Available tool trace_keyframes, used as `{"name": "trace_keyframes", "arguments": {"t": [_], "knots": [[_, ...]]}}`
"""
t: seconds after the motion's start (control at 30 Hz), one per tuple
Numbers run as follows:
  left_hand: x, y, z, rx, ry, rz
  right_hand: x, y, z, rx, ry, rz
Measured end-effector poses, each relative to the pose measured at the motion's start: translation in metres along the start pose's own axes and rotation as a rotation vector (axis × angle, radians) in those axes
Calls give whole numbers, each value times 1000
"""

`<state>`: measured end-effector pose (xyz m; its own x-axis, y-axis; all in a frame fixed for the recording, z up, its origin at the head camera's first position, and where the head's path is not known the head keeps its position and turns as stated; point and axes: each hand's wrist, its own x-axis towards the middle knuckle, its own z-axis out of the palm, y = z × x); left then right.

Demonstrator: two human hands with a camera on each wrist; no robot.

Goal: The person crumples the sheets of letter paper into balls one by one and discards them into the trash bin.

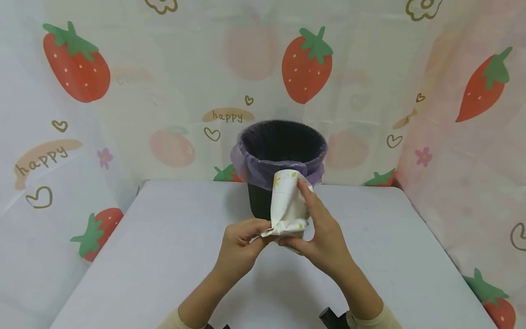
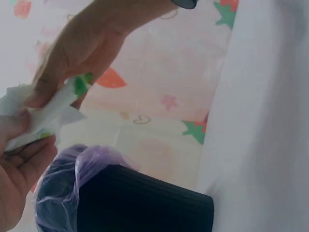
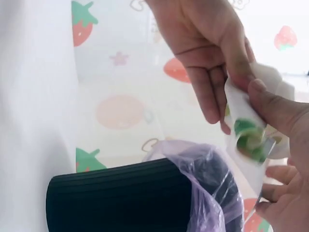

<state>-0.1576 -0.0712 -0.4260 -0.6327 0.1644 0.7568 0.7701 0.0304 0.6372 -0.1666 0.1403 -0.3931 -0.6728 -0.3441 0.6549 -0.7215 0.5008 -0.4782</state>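
A crumpled white wrapper-like piece with green and yellow print (image 1: 284,196) is held between both hands, in front of the bin. Its exact kind is unclear. My left hand (image 1: 242,244) pinches its lower left corner between thumb and fingers. From the right side, my right hand (image 1: 324,233) grips it, thumb low and fingers higher up. In the right wrist view, the white piece (image 3: 244,104) looks folded, with a green print and a shiny edge. Behind it stands a black ribbed bin (image 1: 259,201), upright, with a purple plastic bag (image 1: 256,167) folded over its rim.
The bin stands near the back edge of a white table (image 1: 172,256). A curtain with strawberry prints (image 1: 185,59) hangs behind and along both sides. Dark straps or mounts (image 1: 334,318) show at the wrists.
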Motion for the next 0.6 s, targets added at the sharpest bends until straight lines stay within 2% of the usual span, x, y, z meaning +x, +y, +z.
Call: {"name": "trace_keyframes", "arguments": {"t": [0.1, 0.23, 0.37, 0.43, 0.6], "knots": [[0, 1, 1, -45, -61, 2, -1, 2, -2, 65, -32, 45], [0, 3, -3, -52, -151, 24, -3, 5, -1, 174, -80, 81], [3, 6, -9, 4, -218, 39, -2, 6, 1, 226, -43, 46], [4, 7, -10, 41, -215, 41, -2, 4, 2, 224, -9, 19], [8, 12, -11, 182, -130, 56, -3, 4, 4, 190, 57, -34]]}}
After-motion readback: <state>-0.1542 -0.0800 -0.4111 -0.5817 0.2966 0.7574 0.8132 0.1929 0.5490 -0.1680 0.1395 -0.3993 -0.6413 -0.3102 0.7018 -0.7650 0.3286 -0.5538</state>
